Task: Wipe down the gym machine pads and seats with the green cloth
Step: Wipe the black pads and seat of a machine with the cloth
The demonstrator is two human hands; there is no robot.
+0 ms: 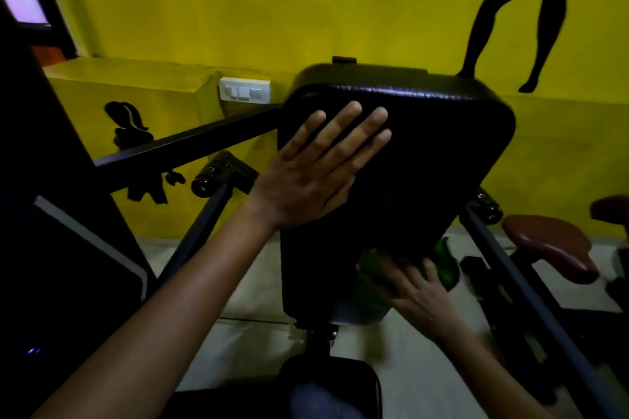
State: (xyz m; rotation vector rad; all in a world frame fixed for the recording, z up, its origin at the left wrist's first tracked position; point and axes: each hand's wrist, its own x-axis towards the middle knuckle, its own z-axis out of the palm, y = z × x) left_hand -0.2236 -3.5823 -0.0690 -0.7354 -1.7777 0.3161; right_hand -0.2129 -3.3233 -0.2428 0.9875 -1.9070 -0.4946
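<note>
Yellow wall (pixel 306 3); crumpled green cloth (pixel 442 262)

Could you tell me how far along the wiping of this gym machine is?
Nothing shows as finished. In hand: the left hand lies flat on the black back pad while the right hand rubs the green cloth along its lower part. Left: the black seat below and the red seat.

Both forearms bare to the frame edge; no sleeves seen. Left hand (pixel 316 167) and right hand (pixel 413 289): no rings, watch or gloves visible.
</note>
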